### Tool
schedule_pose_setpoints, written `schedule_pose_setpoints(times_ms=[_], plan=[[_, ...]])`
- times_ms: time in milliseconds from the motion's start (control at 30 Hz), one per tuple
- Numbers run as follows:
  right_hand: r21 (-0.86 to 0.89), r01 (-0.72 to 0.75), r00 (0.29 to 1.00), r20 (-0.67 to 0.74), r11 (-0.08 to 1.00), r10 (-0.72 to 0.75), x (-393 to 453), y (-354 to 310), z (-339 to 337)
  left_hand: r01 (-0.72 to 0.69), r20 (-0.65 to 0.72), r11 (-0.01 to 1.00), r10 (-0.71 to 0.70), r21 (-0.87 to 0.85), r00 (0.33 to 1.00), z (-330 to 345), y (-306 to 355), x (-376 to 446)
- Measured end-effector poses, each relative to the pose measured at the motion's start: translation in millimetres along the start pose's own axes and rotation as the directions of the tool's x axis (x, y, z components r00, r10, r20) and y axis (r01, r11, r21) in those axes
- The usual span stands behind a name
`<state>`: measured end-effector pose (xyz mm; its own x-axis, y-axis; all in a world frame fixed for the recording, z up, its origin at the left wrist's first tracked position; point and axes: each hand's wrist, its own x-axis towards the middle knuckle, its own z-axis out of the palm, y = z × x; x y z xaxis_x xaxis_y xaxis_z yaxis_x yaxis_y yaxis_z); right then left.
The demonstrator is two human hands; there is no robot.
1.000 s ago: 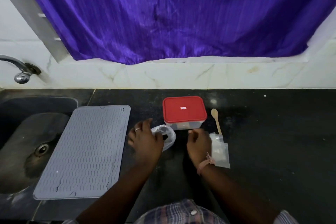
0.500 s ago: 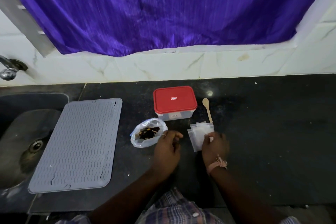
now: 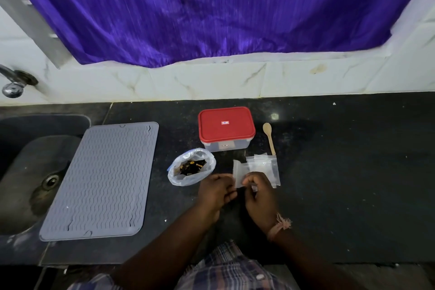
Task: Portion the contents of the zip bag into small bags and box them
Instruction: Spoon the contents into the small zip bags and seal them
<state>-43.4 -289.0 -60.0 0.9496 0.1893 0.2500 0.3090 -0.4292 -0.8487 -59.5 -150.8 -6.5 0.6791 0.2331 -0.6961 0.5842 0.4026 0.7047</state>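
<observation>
Tap: chrome, at the wall above the counter's far-left corner
Sink: dark basin sunk into the left end of the counter, drain visible
Mat: grey ribbed rectangle, lying flat just right of the sink, its left edge overlapping the basin rim
Zip bag: clear plastic, mouth rolled open and facing up, dark and orange contents inside; mid-counter, just in front of the box's left corner
Box: clear tub, red lid on, near the counter's back edge, centre
Left hand: fingers curled, fingertips at the left edge of one small bag; whether they actually pinch it cannot be told
Small bag: clear, held at its near end between the two hands, overlapping the stack's left side
Right hand: thumb and fingers pinching the small bag's near end; pink thread band at the wrist
Stack of small bags: clear, flat on the counter, right of the zip bag
Spoon: wooden, bowl toward the wall, right of the box, handle end touching the stack
Curtain: purple, hanging over the white marble wall behind the counter
</observation>
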Motion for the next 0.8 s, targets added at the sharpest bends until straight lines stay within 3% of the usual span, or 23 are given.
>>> schedule_pose_setpoints(times_ms=[167,333,433,633,700,733,800], plan=[[0.073,-0.060,0.998,0.003,0.995,0.060,-4,-6,2,0.014,0.065,1.000,-0.014,-0.004,0.998,-3,-4,2],[0.087,-0.300,0.953,-0.015,0.950,0.303,3,-18,3,-0.063,0.169,0.994,0.048,0.085,0.985,-4,-8,-2],[0.054,-0.323,0.946,-0.010,0.945,0.324,7,-22,2,-0.050,0.127,0.989,0.032,0.142,0.991,-7,-11,-1],[0.002,-0.346,0.937,0.047,0.938,0.346,9,-17,-2,-0.032,-0.034,0.997,0.035,0.069,0.999,-16,-8,2],[-0.043,-0.370,0.928,0.019,0.928,0.371,7,-17,-2,-0.139,-0.123,0.955,0.176,0.262,0.977,-19,-8,2],[-0.064,-0.378,0.925,0.006,0.923,0.380,6,-18,-2,-0.203,-0.141,0.876,0.290,0.437,0.947,-20,-9,3],[-0.104,-0.364,0.931,-0.002,0.926,0.366,4,-19,-1,-0.311,-0.049,0.679,0.455,0.665,0.889,-20,-7,-1]])
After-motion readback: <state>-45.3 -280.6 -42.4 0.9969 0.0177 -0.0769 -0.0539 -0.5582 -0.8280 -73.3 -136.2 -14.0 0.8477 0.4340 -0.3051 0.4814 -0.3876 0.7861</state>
